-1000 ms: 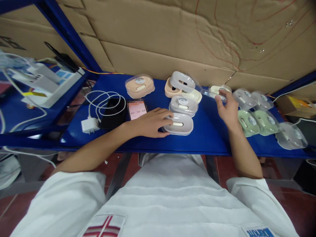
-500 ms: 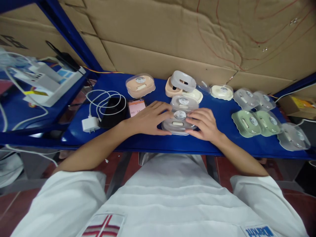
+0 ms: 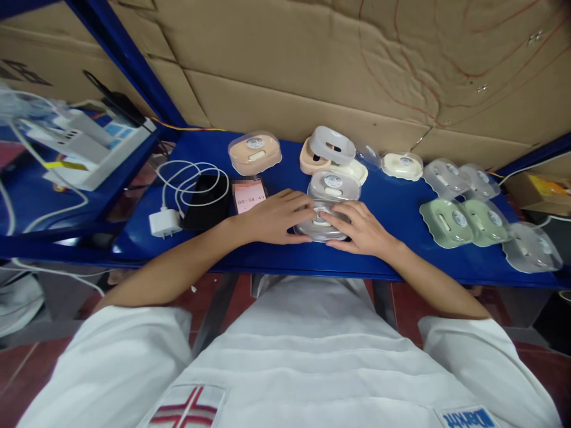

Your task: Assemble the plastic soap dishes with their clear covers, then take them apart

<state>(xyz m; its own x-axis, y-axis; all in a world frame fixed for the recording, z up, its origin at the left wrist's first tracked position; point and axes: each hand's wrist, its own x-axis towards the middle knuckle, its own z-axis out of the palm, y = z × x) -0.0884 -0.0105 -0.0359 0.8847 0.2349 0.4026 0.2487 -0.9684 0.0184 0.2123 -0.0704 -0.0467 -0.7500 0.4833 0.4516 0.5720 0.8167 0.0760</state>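
Observation:
A grey plastic soap box with a clear lid (image 3: 317, 230) lies at the table's front edge, between both my hands. My left hand (image 3: 288, 217) grips its left side, thumb at the front and fingers along the back of the lid. From the right, my right hand (image 3: 359, 226) holds it, with fingertips reaching over the lid's middle and the thumb at the front edge. Those fingers partly hide the round sticker. Just behind stands another grey soap box (image 3: 334, 185) with a clear lid and sticker.
Behind lie a peach base (image 3: 311, 157), a tilted grey part (image 3: 332, 144) and a cream soap box (image 3: 402, 166). A peach soap box (image 3: 254, 153) sits left, near a phone (image 3: 248, 195) and white charger (image 3: 163, 223). Green (image 3: 446, 222) and grey boxes (image 3: 533, 246) stand right.
My right hand has slid left across the lid, its fingertips now over the sticker area. My left hand stays at the left side, with its fingers slightly shifted.

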